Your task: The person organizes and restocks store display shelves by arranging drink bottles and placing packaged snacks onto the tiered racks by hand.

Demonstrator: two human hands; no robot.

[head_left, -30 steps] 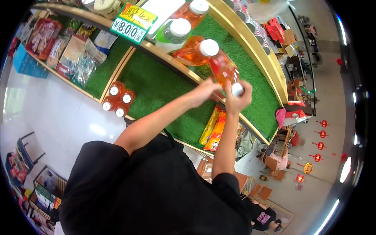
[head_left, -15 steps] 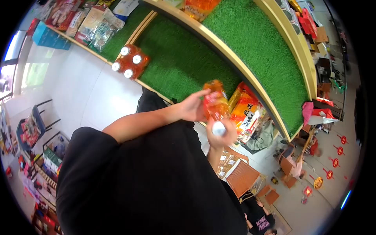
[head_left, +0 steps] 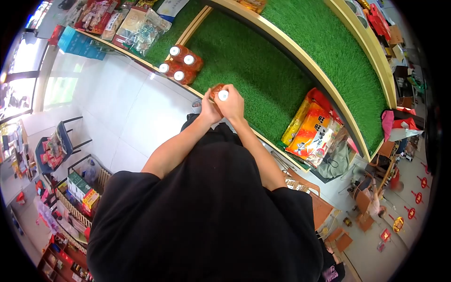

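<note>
Both my hands hold one orange drink bottle with a white cap [head_left: 221, 93] upright at the front edge of the lower grass-lined shelf [head_left: 253, 75]. My left hand [head_left: 208, 107] wraps the bottle's left side. Over its top and right side lies my right hand [head_left: 233, 103], so only the cap and a bit of orange show. Several matching orange bottles [head_left: 181, 62] stand in a cluster on the same shelf, up and to the left of my hands.
Orange and yellow snack bags [head_left: 315, 128] lie on the shelf to the right. Packaged goods [head_left: 136, 26] fill the section at upper left. A wooden shelf rail [head_left: 300, 61] runs above. White tiled floor [head_left: 122, 113], baskets of goods [head_left: 77, 188] and a chair [head_left: 58, 143] are on the left.
The bottle came down from the upper shelf, where it was tilted, to the lower shelf's front edge and now stands upright. Both hands stayed on it. My view swung downward.
</note>
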